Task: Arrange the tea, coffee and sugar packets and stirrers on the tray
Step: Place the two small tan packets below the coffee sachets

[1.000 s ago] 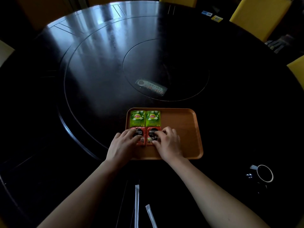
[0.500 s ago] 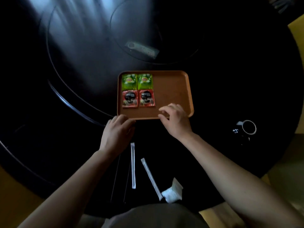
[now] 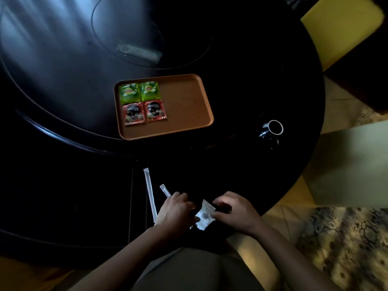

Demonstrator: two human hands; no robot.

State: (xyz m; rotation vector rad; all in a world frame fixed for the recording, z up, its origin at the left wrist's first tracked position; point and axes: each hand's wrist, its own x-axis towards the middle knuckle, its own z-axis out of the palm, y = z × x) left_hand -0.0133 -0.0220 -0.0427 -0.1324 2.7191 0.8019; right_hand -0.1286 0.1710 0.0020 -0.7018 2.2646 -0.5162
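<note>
An orange tray (image 3: 184, 101) lies on the dark round table. Its left side holds two green tea packets (image 3: 129, 93) in a row, with two red coffee packets (image 3: 133, 114) below them. Near the table's front edge lie white sugar packets (image 3: 204, 215). My left hand (image 3: 175, 211) pinches their left edge and my right hand (image 3: 235, 211) their right edge. A long white wrapped stirrer (image 3: 150, 192) lies left of my left hand. A second wrapped stirrer (image 3: 165, 191) is partly hidden under that hand.
A dark cup with a white rim (image 3: 273, 129) stands right of the tray. A flat grey object (image 3: 139, 53) rests on the table's inner disc. A yellow chair (image 3: 340, 28) is at the far right. Patterned floor shows past the table's right edge.
Both hands left the coffee packets on the tray and came back to the table's near edge, onto the sugar packets. The view tilted down and to the right.
</note>
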